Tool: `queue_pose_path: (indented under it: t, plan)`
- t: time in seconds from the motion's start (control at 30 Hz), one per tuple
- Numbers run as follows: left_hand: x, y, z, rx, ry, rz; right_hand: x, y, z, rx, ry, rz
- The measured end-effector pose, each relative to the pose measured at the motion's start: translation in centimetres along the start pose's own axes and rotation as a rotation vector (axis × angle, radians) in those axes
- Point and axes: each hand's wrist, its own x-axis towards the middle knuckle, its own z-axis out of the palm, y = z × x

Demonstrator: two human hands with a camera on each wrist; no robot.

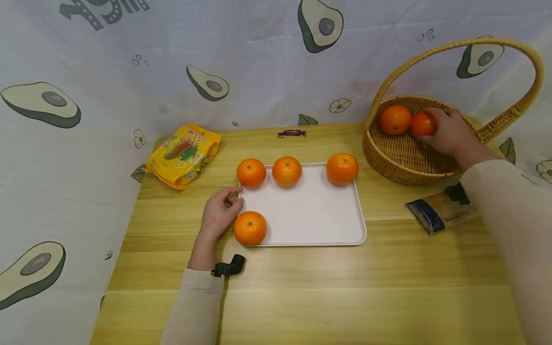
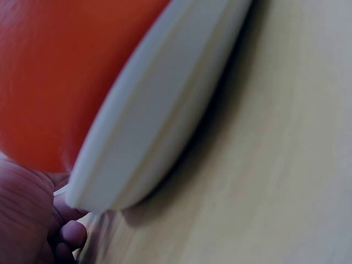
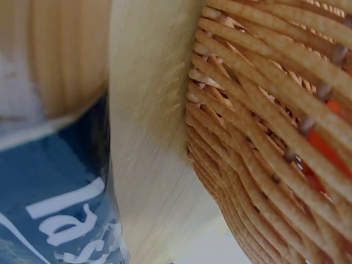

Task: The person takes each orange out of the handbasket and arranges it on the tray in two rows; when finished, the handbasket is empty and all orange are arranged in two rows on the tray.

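My left hand (image 1: 220, 213) is at the left edge of the white tray (image 1: 310, 206), its thumb and index finger holding the rim and the other fingers curled. In the left wrist view, an orange sits close above the tray's side wall (image 2: 137, 110), beside the hand (image 2: 27, 209). Several oranges stand at the tray's edges, one at the near left corner (image 1: 250, 228). Over inside the wicker basket (image 1: 398, 165), my right hand (image 1: 450, 132) grips a reddish orange (image 1: 422, 124), next to another orange (image 1: 395, 120). The right wrist view shows only the basket's weave (image 3: 258, 137), not the hand.
A tall handle (image 1: 457, 44) arches over the basket. Below the right forearm lies a spaghetti packet (image 1: 444, 211). A yellow snack bag (image 1: 183, 155) is at the back left, and a purple-wrapped candy (image 1: 292, 133) lies by the table's back edge.
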Motion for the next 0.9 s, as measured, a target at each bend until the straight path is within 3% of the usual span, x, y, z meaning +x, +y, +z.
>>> queue_pose_path:
  t: [0.47,0.9]
  plan:
    - [-0.1,0.1,0.0,0.008,-0.008,-0.020,-1.6,-0.6,-0.6,0.005,0.026,0.039]
    - [-0.2,0.2,0.0,0.009,-0.012,-0.017,-5.3,-3.0,-1.9,0.001,0.070,0.006]
